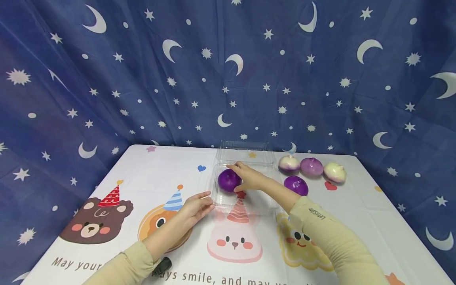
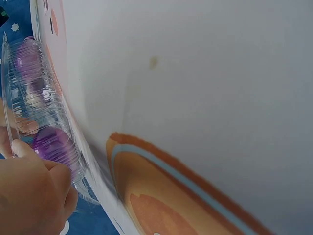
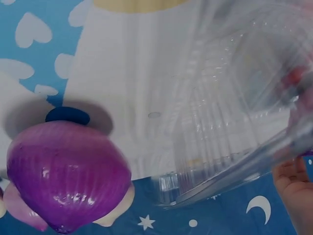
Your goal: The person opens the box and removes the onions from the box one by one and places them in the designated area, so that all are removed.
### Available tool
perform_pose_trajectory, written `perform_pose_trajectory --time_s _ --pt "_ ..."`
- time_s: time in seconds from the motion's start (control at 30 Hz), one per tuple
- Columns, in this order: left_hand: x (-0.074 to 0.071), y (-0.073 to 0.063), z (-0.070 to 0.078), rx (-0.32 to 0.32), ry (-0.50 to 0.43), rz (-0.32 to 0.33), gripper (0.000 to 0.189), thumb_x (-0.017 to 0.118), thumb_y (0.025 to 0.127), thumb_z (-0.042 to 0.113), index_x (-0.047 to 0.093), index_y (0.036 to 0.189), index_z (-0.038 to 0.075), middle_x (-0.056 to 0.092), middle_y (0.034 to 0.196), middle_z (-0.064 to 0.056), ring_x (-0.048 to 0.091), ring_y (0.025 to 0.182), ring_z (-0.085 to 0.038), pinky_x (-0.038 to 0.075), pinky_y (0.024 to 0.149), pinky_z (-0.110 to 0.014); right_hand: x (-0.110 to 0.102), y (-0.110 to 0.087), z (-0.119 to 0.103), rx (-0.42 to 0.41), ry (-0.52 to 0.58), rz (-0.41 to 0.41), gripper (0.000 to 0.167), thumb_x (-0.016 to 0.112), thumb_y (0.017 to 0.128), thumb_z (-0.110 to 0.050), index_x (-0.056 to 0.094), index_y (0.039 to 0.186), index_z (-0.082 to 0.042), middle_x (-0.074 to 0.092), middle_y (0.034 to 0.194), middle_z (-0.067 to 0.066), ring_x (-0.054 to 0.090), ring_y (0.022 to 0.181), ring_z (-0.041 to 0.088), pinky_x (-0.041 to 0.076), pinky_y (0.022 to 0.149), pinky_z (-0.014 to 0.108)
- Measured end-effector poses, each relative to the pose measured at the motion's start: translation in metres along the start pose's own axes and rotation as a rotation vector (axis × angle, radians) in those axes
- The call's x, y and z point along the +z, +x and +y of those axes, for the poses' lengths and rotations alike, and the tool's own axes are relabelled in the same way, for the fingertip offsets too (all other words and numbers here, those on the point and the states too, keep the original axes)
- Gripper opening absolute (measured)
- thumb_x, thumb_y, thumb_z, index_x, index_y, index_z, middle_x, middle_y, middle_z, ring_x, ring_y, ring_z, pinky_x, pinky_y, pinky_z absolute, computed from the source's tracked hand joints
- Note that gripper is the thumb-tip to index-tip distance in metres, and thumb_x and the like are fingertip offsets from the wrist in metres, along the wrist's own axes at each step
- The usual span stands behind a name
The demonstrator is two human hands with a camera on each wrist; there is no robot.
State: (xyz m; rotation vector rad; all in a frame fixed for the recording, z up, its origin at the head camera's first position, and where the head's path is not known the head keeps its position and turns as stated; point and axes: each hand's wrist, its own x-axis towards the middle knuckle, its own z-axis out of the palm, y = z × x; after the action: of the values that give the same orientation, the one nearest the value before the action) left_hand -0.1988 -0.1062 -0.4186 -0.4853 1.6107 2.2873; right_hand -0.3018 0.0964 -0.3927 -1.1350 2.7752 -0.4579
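Observation:
A clear plastic clamshell box (image 1: 261,198) lies on the table with its lid (image 1: 246,152) raised at the back. Inside its left part sits a deep purple onion (image 1: 228,180). My right hand (image 1: 251,178) reaches in from the right and grips this onion, fingers over the far side and thumb on the near side. My left hand (image 1: 195,209) holds the box's left front corner; in the left wrist view, the thumb and fingers of that left hand (image 2: 36,191) pinch the rim. The right wrist view shows the box's ribbed wall (image 3: 220,132) close up.
Right of the box lies another purple onion (image 1: 296,185). Behind it stand a white-and-purple onion (image 1: 289,163), a lighter purple onion (image 1: 311,167) and a whitish onion (image 1: 335,172). A small black object (image 1: 162,266) lies by the left sleeve. A blue curtain (image 1: 199,79) hangs behind the table.

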Motion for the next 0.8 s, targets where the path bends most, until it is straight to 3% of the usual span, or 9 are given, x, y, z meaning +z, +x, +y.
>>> perform_pose_trajectory --time_s 0.3,0.8 --pt "0.0004 0.0002 0.0009 -0.002 -0.005 -0.002 0.047 0.047 0.09 -0.009 0.036 0.136 -0.01 0.052 0.092 -0.009 0.057 0.081 -0.01 0.057 0.073 -0.014 0.0043 0.0068 -0.0041 0.139 0.033 -0.021 0.073 0.08 0.075 -0.024 0.044 0.134 -0.001 0.052 0.125 0.023 0.054 0.117 0.036 0.048 0.104 0.047" --pt "-0.0016 0.0011 -0.0033 0.013 -0.011 0.006 0.046 0.046 0.09 -0.01 0.036 0.135 -0.012 0.052 0.085 -0.007 0.055 0.077 -0.01 0.057 0.071 -0.014 0.0045 0.0007 -0.009 0.138 0.046 0.034 0.073 0.08 0.074 -0.026 0.046 0.132 0.0 0.056 0.123 0.022 0.055 0.116 0.035 0.049 0.102 0.047"
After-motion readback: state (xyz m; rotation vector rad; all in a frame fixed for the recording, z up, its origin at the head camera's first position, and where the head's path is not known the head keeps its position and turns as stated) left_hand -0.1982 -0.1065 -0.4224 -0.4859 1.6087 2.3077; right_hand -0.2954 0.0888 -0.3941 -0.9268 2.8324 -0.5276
